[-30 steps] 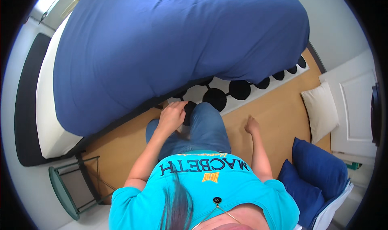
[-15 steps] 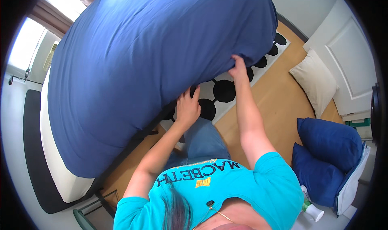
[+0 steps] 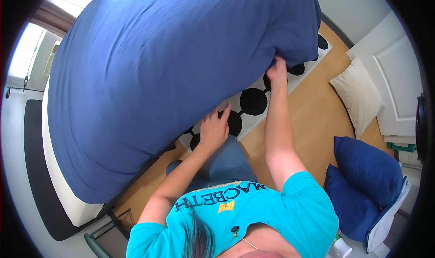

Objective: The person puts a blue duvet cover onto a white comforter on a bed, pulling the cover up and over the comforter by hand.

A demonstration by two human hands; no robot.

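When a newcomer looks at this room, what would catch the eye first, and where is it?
Probably the large blue cover filling the upper left and centre, its lower edge gripped by the right hand, with the left hand spread near that edge. Next come the bright turquoise shirt at the bottom centre and the black-dotted white rug on the floor.

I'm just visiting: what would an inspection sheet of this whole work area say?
Surface: bed, white where its lower left corner shows.
Job's things: blue cover, spread over the bed, lightly wrinkled.
Clutter: cream pillow by the white door; blue pillows piled at right.
Grip: right hand grasps the cover's edge; left hand is open near that edge, contact unclear.
Cables: nothing seen.
Surroundings: black-and-white rug, tan floor.
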